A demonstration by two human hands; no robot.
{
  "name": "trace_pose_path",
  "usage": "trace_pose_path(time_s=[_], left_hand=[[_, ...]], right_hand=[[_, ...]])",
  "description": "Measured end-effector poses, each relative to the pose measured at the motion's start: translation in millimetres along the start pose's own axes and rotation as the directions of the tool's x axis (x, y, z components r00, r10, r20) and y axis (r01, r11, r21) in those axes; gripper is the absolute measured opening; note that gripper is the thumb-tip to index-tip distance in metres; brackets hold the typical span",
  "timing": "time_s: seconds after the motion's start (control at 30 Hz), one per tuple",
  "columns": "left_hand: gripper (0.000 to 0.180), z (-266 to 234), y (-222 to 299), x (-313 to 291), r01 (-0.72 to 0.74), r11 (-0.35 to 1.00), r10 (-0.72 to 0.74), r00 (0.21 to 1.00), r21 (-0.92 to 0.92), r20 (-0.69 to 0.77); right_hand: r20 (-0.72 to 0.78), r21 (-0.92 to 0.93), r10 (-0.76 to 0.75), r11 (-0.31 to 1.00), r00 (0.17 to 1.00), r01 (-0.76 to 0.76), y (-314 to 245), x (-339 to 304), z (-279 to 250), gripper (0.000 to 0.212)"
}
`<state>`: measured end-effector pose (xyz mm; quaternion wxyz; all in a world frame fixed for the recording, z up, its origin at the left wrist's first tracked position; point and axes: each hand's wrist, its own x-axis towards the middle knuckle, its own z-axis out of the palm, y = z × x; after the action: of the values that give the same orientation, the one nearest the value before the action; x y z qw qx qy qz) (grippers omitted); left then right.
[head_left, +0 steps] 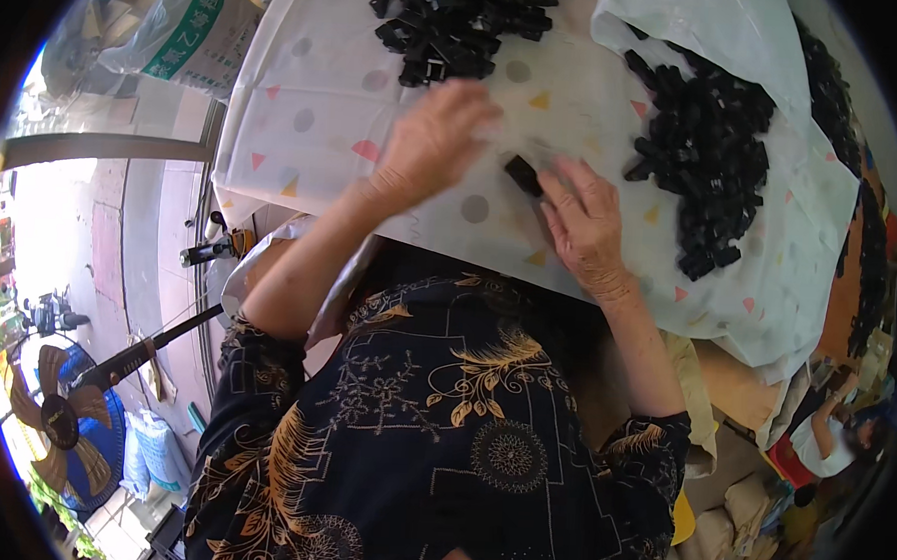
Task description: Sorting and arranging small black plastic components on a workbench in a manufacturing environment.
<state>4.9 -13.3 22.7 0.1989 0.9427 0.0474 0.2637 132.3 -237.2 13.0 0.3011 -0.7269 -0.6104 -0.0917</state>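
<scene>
The person's dark shirt (444, 380) is close to us, with gold feathers, leaves and round lacy shapes on it. The right hand (589, 226) is over the front part of the counter (421, 214), and its fingers pinch a small black piece (522, 175) by one end. The piece is boxy and looks smooth, but it is a bit blurry, so its small parts are hard to see. The left hand (429, 149) is up off the counter and very blurry; I can't tell if its fingers hold anything. A thin, pale cover with dots and triangles lies on the counter, all creased. On the right is a big heap (709, 161) of hard black bits, and a white flap (704, 41) hides its top end. Past the left hand is another black heap (454, 30), cut off by the top edge. Off to the left stand a fan (59, 421) and a shiny, crinkly bag (194, 44). Far right, another person (824, 437) is tiny and bent by the lens.
</scene>
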Motion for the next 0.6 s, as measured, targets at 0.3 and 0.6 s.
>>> trace_pose_path(time_s=[0.3,0.6], left_hand=[[0.029,5.2,-23.8,61.9,-0.224,0.927,0.191,0.972,0.301,0.136],[0.027,21.6,10.3,69.1,-0.244,0.958,0.226,0.966,0.150,0.128]], right_hand=[[0.042,-0.471,0.191,0.870,0.981,-0.149,61.2,-15.6,-48.7,0.039],[0.139,-0.339,0.059,0.941,0.989,-0.008,77.2,4.4,-54.5,0.031]])
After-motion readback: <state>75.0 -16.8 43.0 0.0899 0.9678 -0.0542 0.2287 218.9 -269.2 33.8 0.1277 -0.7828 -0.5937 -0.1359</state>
